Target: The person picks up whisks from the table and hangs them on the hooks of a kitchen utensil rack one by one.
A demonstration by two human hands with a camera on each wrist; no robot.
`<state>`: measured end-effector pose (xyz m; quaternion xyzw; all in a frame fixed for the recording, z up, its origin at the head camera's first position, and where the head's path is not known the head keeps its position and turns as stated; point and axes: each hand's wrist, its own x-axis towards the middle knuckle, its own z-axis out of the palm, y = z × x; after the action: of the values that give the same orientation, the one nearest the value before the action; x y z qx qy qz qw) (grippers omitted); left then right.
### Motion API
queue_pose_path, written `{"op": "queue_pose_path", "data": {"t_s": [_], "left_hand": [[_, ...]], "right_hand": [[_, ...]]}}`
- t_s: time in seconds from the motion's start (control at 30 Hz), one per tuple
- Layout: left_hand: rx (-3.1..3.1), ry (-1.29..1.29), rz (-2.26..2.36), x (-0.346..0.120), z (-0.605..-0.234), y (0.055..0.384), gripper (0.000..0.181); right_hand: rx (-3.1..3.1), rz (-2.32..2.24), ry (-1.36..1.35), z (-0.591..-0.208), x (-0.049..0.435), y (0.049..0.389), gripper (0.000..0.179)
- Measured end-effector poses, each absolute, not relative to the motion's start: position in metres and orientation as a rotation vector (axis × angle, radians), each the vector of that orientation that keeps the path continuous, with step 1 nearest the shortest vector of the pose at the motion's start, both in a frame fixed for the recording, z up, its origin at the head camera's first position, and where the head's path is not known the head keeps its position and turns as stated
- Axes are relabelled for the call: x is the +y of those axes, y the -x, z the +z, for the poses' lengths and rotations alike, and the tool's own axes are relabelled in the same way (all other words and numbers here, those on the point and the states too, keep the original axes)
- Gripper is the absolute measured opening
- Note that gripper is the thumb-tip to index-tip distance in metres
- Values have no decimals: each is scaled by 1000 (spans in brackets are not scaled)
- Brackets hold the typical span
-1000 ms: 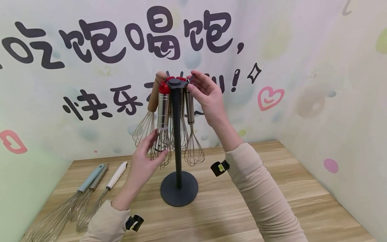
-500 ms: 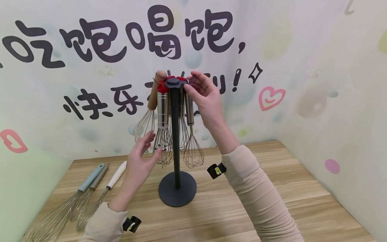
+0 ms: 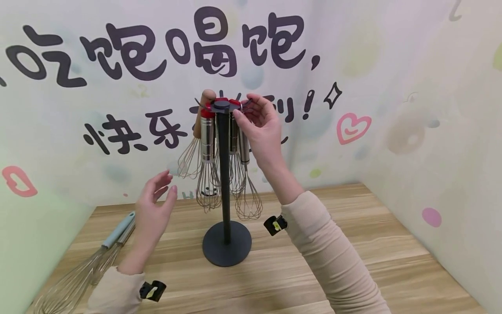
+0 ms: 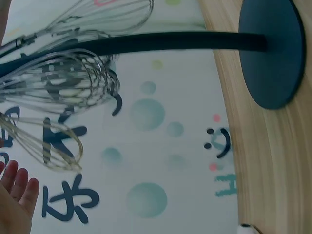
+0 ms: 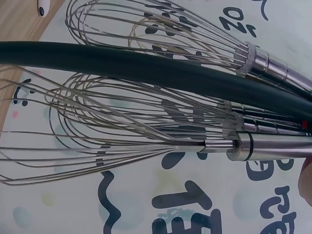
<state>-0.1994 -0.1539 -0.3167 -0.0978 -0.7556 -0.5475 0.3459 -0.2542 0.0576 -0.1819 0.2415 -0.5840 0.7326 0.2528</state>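
Observation:
A dark whisk stand [image 3: 224, 183] has a round base, a thin pole and hooks at its top, with several whisks hanging from them. My right hand [image 3: 264, 131] is at the stand's top right, thumb and fingers pinching about a hook there. Below that hand hangs a whisk with a slim steel handle [image 5: 273, 147]. On the left side are a red-topped steel-handled whisk [image 3: 208, 139] and a wooden-handled whisk [image 3: 198, 126]. My left hand [image 3: 154, 205] is in the air left of the stand, fingers loosely bent and holding nothing; its fingers also show in the left wrist view.
On the wooden table [image 3: 313, 266] at left lie a blue-handled whisk [image 3: 118, 229] and a steel whisk [image 3: 113, 255] beside it. The end of a white handle [image 5: 43, 7] shows in the right wrist view. Printed walls [image 3: 392, 87] stand behind and at the sides.
My left hand has drawn away from the hanging whisks, left and down, and now covers the white-handled whisk. The stand's top has turned slightly with my right hand, shifting the hanging whisks.

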Motion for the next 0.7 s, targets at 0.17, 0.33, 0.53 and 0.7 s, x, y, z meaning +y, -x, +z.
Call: {"op": "queue_pose_path", "data": {"t_s": [0.17, 0.33, 0.53, 0.7], "left_hand": [[-2067, 128, -1412, -175, -327, 204, 38], [-2242, 14, -1348, -197, -340, 209, 39], [-2457, -66, -1250, -220, -354, 211, 43], [-2576, -69, -1229, -236, -366, 212, 46]], "right_hand": [[-1590, 1942, -639, -183, 55, 253, 41], [-1589, 1923, -624, -183, 53, 253, 41], [-1582, 1912, -609, -183, 50, 254, 42], [-1578, 1895, -603, -182, 48, 254, 44]]}}
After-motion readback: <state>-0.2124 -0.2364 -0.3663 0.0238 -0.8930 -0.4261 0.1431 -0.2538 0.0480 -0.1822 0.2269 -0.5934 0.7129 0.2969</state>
